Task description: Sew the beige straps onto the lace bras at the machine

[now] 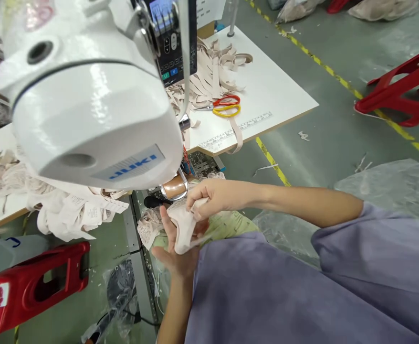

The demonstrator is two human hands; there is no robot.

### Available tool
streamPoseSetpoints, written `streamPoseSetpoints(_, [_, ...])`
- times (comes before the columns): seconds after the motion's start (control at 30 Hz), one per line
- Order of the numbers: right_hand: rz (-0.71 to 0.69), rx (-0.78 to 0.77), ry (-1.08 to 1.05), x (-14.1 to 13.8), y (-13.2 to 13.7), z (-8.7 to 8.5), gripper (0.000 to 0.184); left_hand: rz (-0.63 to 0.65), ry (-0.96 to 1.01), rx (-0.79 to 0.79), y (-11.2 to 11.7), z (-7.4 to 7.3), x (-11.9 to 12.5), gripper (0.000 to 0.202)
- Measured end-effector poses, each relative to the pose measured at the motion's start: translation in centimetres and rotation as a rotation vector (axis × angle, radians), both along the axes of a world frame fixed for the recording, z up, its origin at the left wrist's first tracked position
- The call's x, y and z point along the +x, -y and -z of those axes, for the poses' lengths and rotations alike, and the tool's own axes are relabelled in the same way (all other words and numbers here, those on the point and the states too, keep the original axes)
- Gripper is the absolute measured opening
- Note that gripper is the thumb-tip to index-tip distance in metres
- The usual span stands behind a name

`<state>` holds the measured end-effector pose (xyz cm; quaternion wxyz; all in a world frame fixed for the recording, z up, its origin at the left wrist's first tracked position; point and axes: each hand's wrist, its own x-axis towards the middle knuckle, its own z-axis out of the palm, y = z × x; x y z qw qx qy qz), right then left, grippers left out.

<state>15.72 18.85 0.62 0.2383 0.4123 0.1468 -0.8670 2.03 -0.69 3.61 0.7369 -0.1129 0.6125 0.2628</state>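
A beige garment piece [185,228], soft and partly folded, is stretched between my two hands below the sewing machine head. My right hand [209,197] pinches its upper edge between thumb and fingers. Beneath it, my left hand [179,253] supports the cloth across the palm, thumb and one finger spread out, the other fingers partly hidden behind the fabric. Gathered lacy cloth [149,227] hangs just left of that hand. Close above the hands is the machine's metal wire guard [181,191]. The white sewing machine [98,119] covers much of the upper left.
Red-and-yellow scissors [227,106] lie beside beige strips [213,71] on the white table [274,91]. A control panel [173,43] stands behind the machine. More cloth and labels [84,205] hang over the left table edge. Red stools [406,86] and plastic sheeting [392,186] are on the floor.
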Motion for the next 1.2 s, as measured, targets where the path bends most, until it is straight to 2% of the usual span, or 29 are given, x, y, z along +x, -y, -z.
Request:
streamPoseSetpoints(0.07, [-0.144,0.083,-0.15,-1.1,-1.6,0.7,0.016,0.043,-0.139,0.184,-1.2,0.4,-1.0,0.093])
streamPoseSetpoints(0.13, [-0.365,0.305,-0.208,-2.1,-3.0,1.6,0.01,0.083,-0.304,0.396,-1.9,1.4,-2.6,0.088])
streamPoseSetpoints(0.17, [-0.47,0.429,-0.199,-2.4,-3.5,2.1,0.011,0.153,-0.371,0.493,-2.0,2.1,-3.5,0.086])
streamPoseSetpoints(0.23, [-0.609,0.607,-0.153,-2.8,-4.1,3.1,0.012,0.413,-0.481,0.664,-1.7,3.6,-5.1,0.078])
streamPoseSetpoints(0.33, [-0.66,0.654,-0.152,-2.8,-4.1,3.9,0.008,0.85,-0.524,0.884,-1.0,6.0,-6.3,0.071])
streamPoseSetpoints(0.37, [-0.658,0.656,-0.157,-2.7,-4.0,4.0,0.007,0.951,-0.503,0.933,-0.8,6.8,-6.4,0.069])
streamPoseSetpoints(0.43, [-0.646,0.659,-0.156,-2.6,-3.8,4.1,0.007,1.063,-0.45,0.991,-0.5,8.4,-6.4,0.063])
streamPoseSetpoints(0.53, [-0.665,0.632,-0.129,-2.8,-3.7,4.2,0.007,1.083,-0.389,1.018,-0.3,10.1,-6.4,0.057])
streamPoseSetpoints(0.63, [-0.698,0.638,-0.141,-2.8,-3.8,4.4,0.006,1.104,-0.333,1.03,-0.5,10.5,-6.5,0.054])
streamPoseSetpoints(0.73, [-0.653,0.705,-0.167,-1.8,-3.1,4.3,0.007,1.127,-0.42,1.041,-1.4,9.4,-6.3,0.057])
streamPoseSetpoints(0.83, [-0.534,0.958,-0.173,-0.1,-1.5,3.9,0.018,1.079,-0.552,1.051,-2.6,8.0,-5.7,0.067])
streamPoseSetpoints(0.93, [-0.409,1.177,-0.125,1.2,0.4,3.6,0.019,1.04,-0.573,1.007,-3.4,7.0,-5.1,0.07])
streamPoseSetpoints(1.03, [-0.341,1.132,-0.071,1.5,1.1,3.7,0.016,1.061,-0.559,0.901,-3.6,6.5,-4.7,0.065])
streamPoseSetpoints(1.2, [-0.339,1.028,-0.073,0.9,-0.1,4.1,0.014,1.096,-0.542,0.826,-4.0,6.1,-4.4,0.058])
